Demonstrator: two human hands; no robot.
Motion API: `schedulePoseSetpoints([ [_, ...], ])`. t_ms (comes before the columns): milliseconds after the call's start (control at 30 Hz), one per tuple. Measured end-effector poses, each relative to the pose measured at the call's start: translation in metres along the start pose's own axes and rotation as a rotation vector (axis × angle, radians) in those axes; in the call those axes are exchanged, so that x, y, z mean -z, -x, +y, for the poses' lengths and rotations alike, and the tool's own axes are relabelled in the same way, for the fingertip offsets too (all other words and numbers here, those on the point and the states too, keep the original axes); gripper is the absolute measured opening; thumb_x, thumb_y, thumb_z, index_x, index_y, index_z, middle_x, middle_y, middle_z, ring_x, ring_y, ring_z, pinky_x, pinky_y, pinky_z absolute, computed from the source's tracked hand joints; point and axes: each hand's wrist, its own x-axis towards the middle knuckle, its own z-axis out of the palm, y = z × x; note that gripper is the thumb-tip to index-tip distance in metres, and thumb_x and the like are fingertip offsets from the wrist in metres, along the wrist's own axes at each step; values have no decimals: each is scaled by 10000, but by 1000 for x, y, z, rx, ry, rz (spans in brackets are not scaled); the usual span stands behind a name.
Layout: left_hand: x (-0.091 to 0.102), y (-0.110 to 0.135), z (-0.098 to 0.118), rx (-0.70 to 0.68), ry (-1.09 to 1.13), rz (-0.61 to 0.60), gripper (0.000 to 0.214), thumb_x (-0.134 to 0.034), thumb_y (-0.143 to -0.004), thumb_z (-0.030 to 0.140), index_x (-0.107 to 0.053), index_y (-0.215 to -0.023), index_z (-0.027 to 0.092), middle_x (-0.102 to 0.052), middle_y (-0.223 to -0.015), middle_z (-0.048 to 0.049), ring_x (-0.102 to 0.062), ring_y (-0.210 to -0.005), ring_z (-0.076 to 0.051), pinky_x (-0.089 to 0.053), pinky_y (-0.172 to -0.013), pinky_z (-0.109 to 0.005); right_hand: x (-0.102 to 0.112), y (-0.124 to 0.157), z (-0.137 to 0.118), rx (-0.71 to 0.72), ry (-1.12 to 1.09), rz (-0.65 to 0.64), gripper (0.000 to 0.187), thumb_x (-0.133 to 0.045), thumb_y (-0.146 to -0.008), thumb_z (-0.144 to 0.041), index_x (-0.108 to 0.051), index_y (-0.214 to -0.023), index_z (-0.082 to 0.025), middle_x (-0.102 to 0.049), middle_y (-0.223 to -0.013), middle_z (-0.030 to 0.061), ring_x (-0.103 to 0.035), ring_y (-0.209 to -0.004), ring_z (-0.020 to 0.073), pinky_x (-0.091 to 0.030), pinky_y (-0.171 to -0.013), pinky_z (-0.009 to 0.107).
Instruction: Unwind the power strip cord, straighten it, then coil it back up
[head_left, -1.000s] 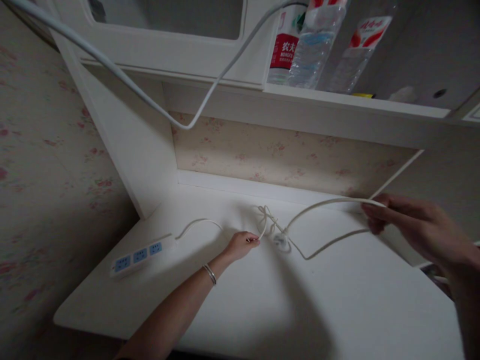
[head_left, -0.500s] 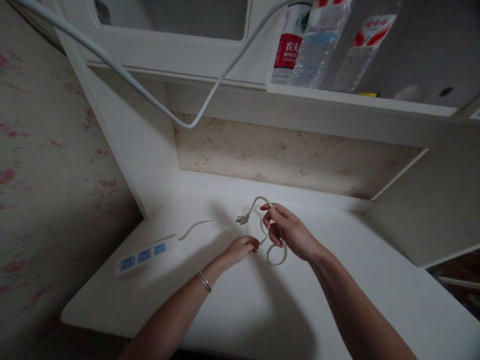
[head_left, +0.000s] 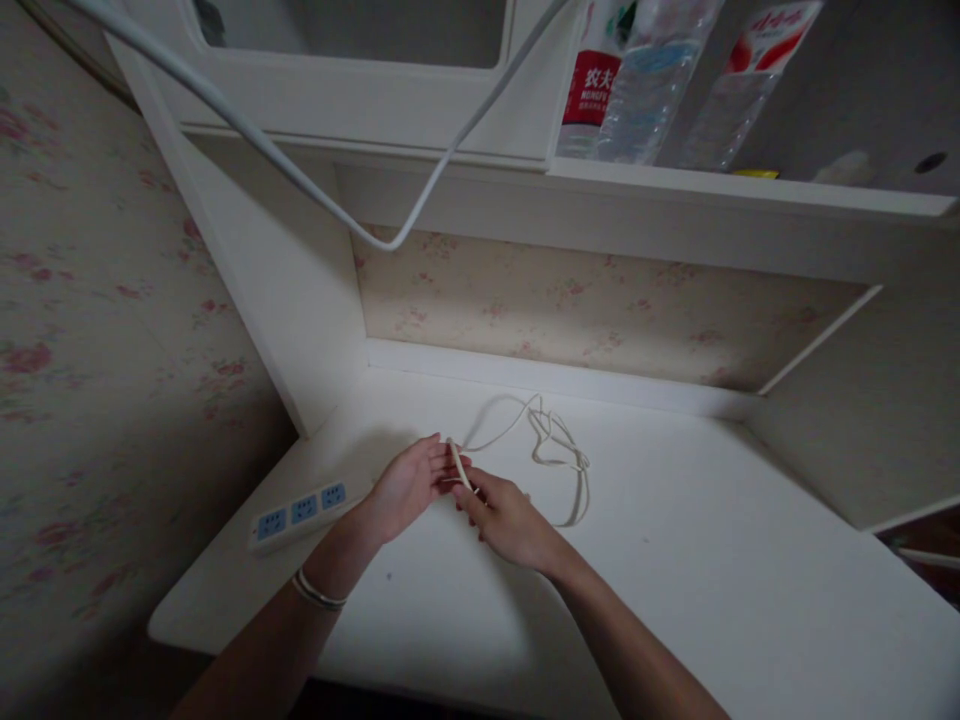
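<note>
A white power strip [head_left: 298,511] with blue sockets lies at the left of the white desk [head_left: 675,600]. Its white cord [head_left: 559,455] lies in loose loops and a tangle at the desk's middle. My left hand [head_left: 409,485], a bangle on its wrist, is palm up with the fingers curled round a short stretch of the cord. My right hand [head_left: 504,520] meets it from the right and pinches the same stretch of cord between thumb and fingers. The plug is not visible.
A thick white cable [head_left: 315,195] hangs in a V across the cabinet front. Water bottles [head_left: 637,80] stand on the shelf above the desk. Floral wallpaper [head_left: 97,330] covers the left wall, and a white side panel [head_left: 270,300] bounds the desk at the left.
My right hand swung in from the far right, gathering the stretched cord into loops at mid-desk. Both hands have now shifted left and meet on one stretch of cord; the loops lie on the desk.
</note>
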Motion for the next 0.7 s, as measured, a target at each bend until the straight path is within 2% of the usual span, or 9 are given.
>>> schedulePoseSetpoints([
  [100,-7,8,4,-60,-78,34,274,-554,-814,449,-553,-798,175,-649,-805,-69,-617,-725,-176,-494,-669,-296,-9,4,-2,13,-110,-57,356,-491,-884,-508,-662,-946,-202,-612,-840,10,-523,-718,134,-426,-661,263],
  [167,-10,13,5,-117,-128,7,255,-594,-798,424,-535,-765,178,-624,-737,-36,-598,-678,-156,-482,-656,-283,-7,7,1,-15,-247,-16,370,-515,-869,-512,-669,-923,-179,-623,-867,22,-537,-764,141,-432,-709,275],
  [233,-7,16,8,-173,-206,8,270,-570,-818,435,-534,-748,176,-613,-713,-27,-593,-672,-150,-483,-678,-288,3,10,12,-78,-379,145,391,-531,-851,-524,-664,-932,-166,-637,-880,45,-557,-767,153,-447,-719,296],
  [300,1,14,10,-235,-302,76,296,-538,-833,461,-534,-756,176,-618,-724,-29,-595,-676,-152,-482,-676,-289,21,13,36,-154,-406,404,410,-546,-822,-538,-649,-946,-161,-640,-881,66,-566,-730,165,-463,-678,308],
  [400,19,4,9,-321,-481,230,328,-494,-841,498,-529,-776,178,-635,-750,-38,-598,-676,-159,-470,-653,-286,58,20,87,-322,-129,788,470,-550,-769,-568,-623,-999,-165,-622,-935,82,-553,-684,172,-459,-604,302],
  [467,34,-7,3,-380,-605,310,335,-467,-852,501,-529,-776,181,-643,-754,-42,-603,-694,-167,-466,-671,-290,82,27,122,-454,132,926,575,-525,-760,-582,-574,-1134,-148,-594,-1079,129,-585,-799,210,-476,-688,327],
  [533,48,-18,-5,-416,-690,336,317,-441,-872,479,-530,-788,186,-658,-787,-48,-614,-734,-176,-469,-698,-296,100,33,150,-609,368,898,699,-490,-764,-611,-504,-1243,-102,-531,-1194,198,-580,-973,259,-470,-794,343],
  [600,62,-27,-13,-433,-770,358,285,-416,-892,439,-529,-806,193,-672,-823,-52,-626,-774,-180,-468,-729,-298,109,36,167,-708,481,809,784,-478,-766,-627,-432,-1319,-73,-487,-1246,243,-561,-1063,294,-460,-837,360],
  [700,78,-35,-23,-426,-927,439,237,-384,-918,379,-512,-823,203,-682,-862,-55,-639,-821,-183,-458,-745,-289,112,35,178,-733,516,737,796,-525,-770,-547,-352,-1386,-74,-500,-1240,251,-563,-1082,318,-450,-848,387],
])
